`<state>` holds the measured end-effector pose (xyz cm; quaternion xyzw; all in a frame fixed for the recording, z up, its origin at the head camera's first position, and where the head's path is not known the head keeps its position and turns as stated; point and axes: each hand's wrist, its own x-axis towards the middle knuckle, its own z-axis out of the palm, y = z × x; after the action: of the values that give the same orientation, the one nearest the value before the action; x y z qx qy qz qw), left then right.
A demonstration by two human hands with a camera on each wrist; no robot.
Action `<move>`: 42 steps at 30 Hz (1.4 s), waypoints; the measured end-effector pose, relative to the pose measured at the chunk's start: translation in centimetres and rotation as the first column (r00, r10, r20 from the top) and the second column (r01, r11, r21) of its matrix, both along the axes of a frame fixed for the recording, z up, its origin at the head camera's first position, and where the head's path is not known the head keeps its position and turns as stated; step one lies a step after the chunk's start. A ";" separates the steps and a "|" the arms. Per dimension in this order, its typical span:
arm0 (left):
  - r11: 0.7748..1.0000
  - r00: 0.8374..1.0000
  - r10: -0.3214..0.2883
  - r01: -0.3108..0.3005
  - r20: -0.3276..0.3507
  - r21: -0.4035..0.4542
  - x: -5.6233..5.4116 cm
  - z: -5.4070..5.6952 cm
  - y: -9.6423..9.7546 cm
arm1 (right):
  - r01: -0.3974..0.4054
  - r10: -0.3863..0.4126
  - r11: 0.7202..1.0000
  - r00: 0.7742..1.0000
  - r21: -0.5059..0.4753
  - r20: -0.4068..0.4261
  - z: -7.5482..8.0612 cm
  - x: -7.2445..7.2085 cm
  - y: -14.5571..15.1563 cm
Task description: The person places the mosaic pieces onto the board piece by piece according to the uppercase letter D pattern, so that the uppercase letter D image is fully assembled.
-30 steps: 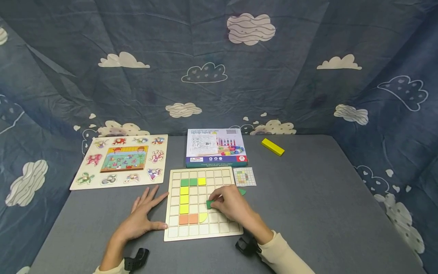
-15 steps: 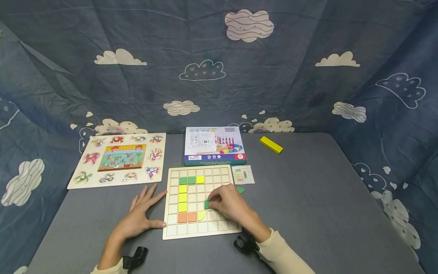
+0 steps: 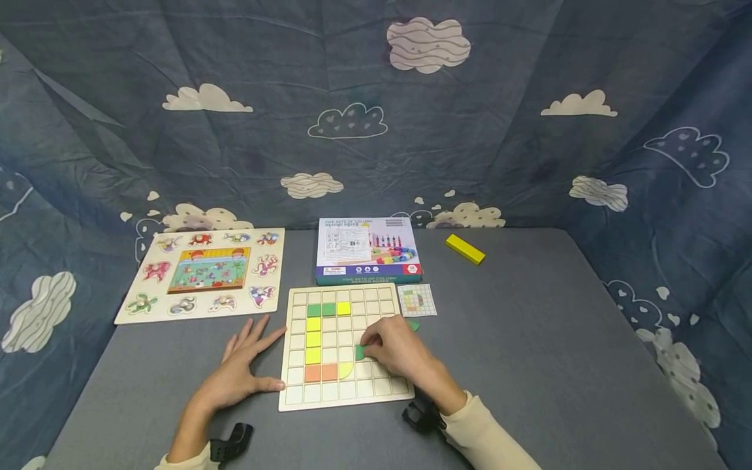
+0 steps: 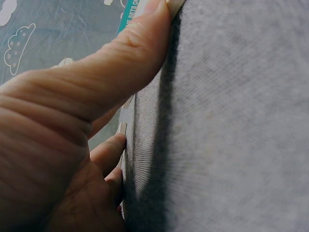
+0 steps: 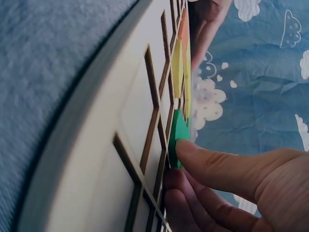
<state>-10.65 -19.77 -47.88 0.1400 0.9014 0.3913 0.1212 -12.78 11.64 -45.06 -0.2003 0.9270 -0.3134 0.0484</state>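
A wooden grid board (image 3: 288, 401) lies on the table, with green, yellow and orange square tiles and a yellow rounded tile (image 3: 346, 370) set in its cells. My right hand (image 3: 399, 349) pinches a green tile (image 5: 179, 130) between thumb and fingers, at the board's surface, up and to the right of the yellow rounded tile. Part of that tile is hidden by the fingers. My left hand (image 3: 237, 365) lies at the board's left edge, fingers spread, with the thumb (image 4: 140, 48) touching the rim. Another green rounded tile (image 3: 414, 326) lies beside the board, partly behind my right hand.
A small printed pattern card (image 3: 418, 300) lies at the board's upper right. Behind the board is a boxed bead set (image 3: 369, 251). An animal peg puzzle (image 3: 200, 307) lies at the left, and a yellow block (image 3: 465, 249) at the back right.
My right hand, still pinching the green tile, shifts slightly left and then back right over the board. The left hand keeps its place at the edge. The head view tilts a little.
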 end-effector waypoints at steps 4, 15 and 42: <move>1.000 1.000 -0.002 0.002 0.000 0.003 0.1 0.0 0.0 | -0.017 0.017 1.000 1.000 0.015 -0.019 -0.3 0.1 -0.2; 1.000 1.000 -0.004 0.004 -0.007 0.010 0.1 -0.2 -0.2 | -0.041 0.041 0.999 0.999 0.007 0.007 -0.4 0.1 -0.3; 1.000 1.000 -0.012 0.012 -0.008 0.000 -0.1 -0.4 -0.1 | -0.083 0.083 0.997 0.994 -0.003 0.068 -0.3 -0.5 0.8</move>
<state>-10.78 -19.86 -48.29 0.1469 0.9011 0.3900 0.1197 -13.24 12.43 -45.34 -0.2277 0.9156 -0.3180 0.0928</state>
